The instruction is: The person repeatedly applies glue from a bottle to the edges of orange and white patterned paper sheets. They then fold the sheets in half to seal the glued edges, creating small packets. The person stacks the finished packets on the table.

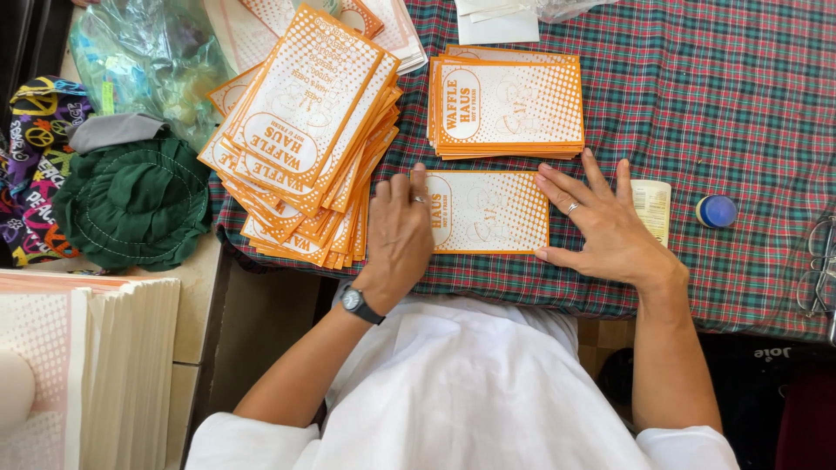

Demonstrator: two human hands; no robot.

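A flat orange-and-white paper bag [492,211] lies on the plaid tablecloth [697,104] in front of me. My left hand [399,233], with a ring and a wristwatch, presses flat on the bag's left end. My right hand [607,223], fingers spread, rests on its right end. A neat stack of the same bags [508,104] sits just beyond it. A large, fanned-out pile of bags [305,139] lies to the left, touching my left hand.
A white glue stick [652,207] and its blue cap [717,211] lie right of my right hand. Eyeglasses [819,265] sit at the right edge. A green hat [131,200], patterned cloth [30,157] and plastic bag [148,52] are left. White paper stacks [96,374] stand lower left.
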